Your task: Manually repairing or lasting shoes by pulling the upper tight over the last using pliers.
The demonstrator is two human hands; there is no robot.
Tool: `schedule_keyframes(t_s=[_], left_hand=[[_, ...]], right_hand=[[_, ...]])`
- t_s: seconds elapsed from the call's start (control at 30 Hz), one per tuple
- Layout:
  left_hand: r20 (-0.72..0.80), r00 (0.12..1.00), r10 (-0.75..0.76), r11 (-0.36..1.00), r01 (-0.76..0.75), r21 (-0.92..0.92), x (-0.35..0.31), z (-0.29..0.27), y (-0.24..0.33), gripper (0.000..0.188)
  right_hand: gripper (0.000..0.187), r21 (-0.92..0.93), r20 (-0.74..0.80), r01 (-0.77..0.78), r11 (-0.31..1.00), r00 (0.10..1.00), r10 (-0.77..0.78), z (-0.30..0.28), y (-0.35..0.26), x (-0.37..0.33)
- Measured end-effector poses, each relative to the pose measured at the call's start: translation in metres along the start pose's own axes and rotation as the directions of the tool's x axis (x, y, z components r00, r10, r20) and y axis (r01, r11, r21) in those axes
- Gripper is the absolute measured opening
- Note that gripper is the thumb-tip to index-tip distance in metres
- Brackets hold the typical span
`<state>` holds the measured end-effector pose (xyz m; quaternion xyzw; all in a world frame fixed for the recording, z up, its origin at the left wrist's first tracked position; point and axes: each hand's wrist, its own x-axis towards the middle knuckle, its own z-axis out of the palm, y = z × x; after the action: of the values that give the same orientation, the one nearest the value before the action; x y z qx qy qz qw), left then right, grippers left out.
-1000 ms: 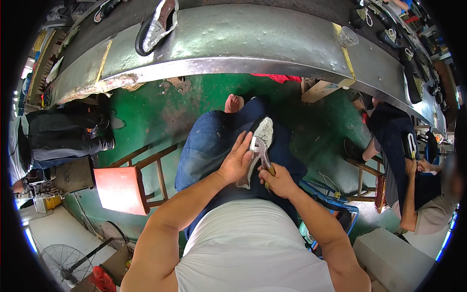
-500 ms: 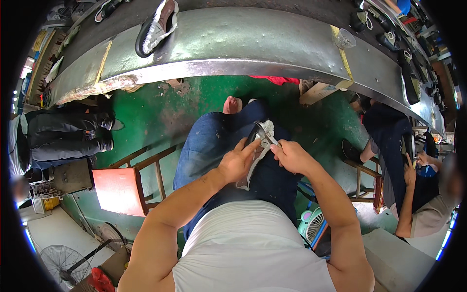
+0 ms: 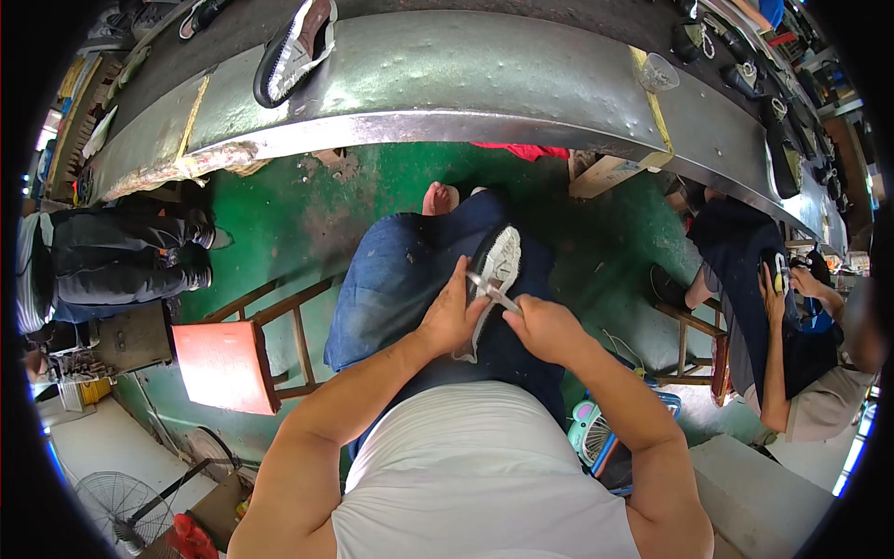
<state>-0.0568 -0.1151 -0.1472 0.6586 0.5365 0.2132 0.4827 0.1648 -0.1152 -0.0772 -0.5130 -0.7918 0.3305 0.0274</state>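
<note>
A black shoe (image 3: 504,256) lies sole-up across my lap, toe pointing away, with a white gathered edge and pale inner face showing. My left hand (image 3: 453,312) grips its left side, fingers stretched along the edge. In my right hand (image 3: 546,328), right of the shoe, is a metal hand tool (image 3: 498,294). Its shiny head crosses over the middle of the shoe, close to my left fingers. Exactly what kind of tool it is cannot be made out.
Ahead runs a metal-edged bench (image 3: 484,65) carrying another upturned shoe (image 3: 296,58). A red-topped stool (image 3: 226,365) stands left. A small green fan (image 3: 587,430) sits by my right side. Co-workers are at both sides; the right one's hands (image 3: 775,296) hold something.
The tool has come off the shoe's toe and lies crosswise over its middle. My left fingers have straightened along the shoe's left side. The toe is now uncovered.
</note>
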Motion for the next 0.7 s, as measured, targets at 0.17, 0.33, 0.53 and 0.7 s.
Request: schedule_keyframes(t_s=[0.17, 0.33, 0.53, 0.7], left_hand=[[0.449, 0.89, -0.078, 0.888, 0.267, -0.374, -0.014, -0.04, 0.006, 0.105], [0.433, 0.896, -0.097, 0.964, 0.192, -0.181, -0.019, -0.042, 0.008, 0.11], [0.222, 0.964, 0.145, 0.973, -0.18, 0.148, -0.016, -0.023, -0.008, 0.107], [0.107, 0.984, -0.143, 0.951, 0.166, -0.262, 0.038, -0.02, 0.003, 0.085]], right_hand=[[0.037, 0.019, 0.067, -0.097, 0.995, 0.993, 0.095, 0.001, -0.003, -0.005], [0.04, 0.1, 0.044, -0.013, 0.995, 0.999, 0.009, -0.005, -0.008, -0.012], [0.04, 0.056, 0.182, -0.061, 0.997, 0.982, 0.05, -0.004, 0.001, -0.017], [0.036, 0.178, -0.144, 0.04, 0.983, 0.99, -0.014, -0.053, 0.0, -0.011]])
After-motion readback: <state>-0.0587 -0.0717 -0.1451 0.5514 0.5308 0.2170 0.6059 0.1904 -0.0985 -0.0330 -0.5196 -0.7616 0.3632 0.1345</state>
